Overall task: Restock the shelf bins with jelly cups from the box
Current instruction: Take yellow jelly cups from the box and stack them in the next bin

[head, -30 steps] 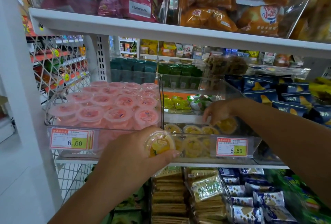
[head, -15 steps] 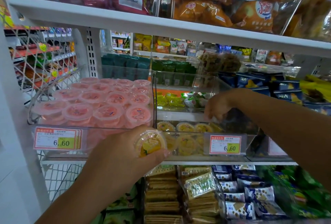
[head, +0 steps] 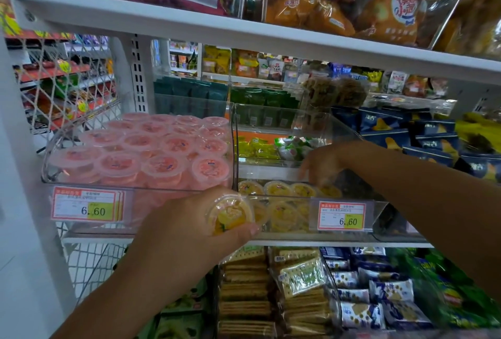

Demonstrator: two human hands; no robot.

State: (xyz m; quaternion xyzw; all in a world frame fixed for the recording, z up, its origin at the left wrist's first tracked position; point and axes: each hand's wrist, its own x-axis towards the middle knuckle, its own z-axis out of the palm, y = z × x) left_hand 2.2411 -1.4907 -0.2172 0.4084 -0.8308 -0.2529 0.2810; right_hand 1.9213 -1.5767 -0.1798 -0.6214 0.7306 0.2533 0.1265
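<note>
holding a yellow jelly cup (head: 230, 215) in my left hand (head: 189, 227), fingers curled round it, just at the front lip of the clear bin (head: 379, 211); i judge it light, thin plastic with a film lid, so grip the stiff rim, not the top. my right hand (head: 322, 165) hangs inside the bin, blurred, grip unclear; the cup it held a second ago now seems set down.

A price tag (head: 86, 207) hangs left of the left hand's (head: 195, 222) grip, a second tag (head: 341, 216) to its right. Cracker packs (head: 244, 298) lie stacked just below the grip. Blue chip bags (head: 433, 135) sit up to the right, with orange bread bags (head: 311, 10) overhead.
</note>
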